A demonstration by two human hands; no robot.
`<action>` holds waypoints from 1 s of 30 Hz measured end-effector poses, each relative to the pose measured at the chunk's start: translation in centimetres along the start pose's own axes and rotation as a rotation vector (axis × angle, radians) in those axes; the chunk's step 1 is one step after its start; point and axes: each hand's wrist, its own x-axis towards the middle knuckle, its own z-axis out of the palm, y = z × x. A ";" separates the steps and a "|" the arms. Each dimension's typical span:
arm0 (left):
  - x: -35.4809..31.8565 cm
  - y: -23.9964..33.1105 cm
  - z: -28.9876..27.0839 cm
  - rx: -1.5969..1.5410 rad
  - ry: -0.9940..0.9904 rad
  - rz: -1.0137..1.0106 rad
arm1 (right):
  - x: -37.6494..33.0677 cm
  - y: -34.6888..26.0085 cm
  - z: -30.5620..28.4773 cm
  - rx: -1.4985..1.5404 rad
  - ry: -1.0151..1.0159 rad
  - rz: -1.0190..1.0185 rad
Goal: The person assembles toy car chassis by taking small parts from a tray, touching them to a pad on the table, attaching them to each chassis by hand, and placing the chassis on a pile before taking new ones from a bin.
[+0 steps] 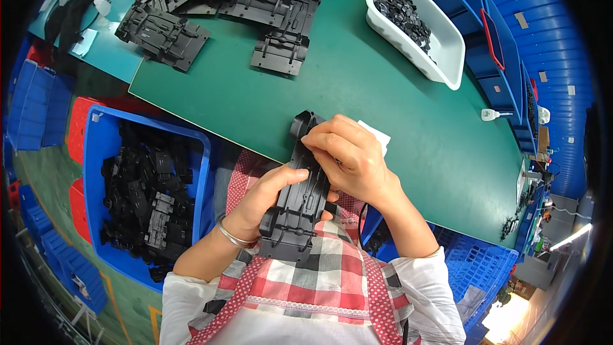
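Note:
A long black moulded plastic part [299, 204] is held upright over my lap at the near edge of the green table [357, 83]. My left hand [268, 195] grips its lower left side; a silver bangle sits on that wrist. My right hand [348, 156] presses on the part's upper end, fingers curled over it. A white cloth [378, 135] peeks out from behind my right hand.
Several similar black parts [211, 6] are piled at the table's far left. A white tray [447, 45] of small black pieces stands far right. A blue crate [96, 153] full of black parts sits on my left, another blue crate [479, 268] low on my right.

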 end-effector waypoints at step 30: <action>0.0 1.1 1.5 -0.101 -0.061 -0.037 | 2.4 0.3 -2.1 0.073 -0.338 0.374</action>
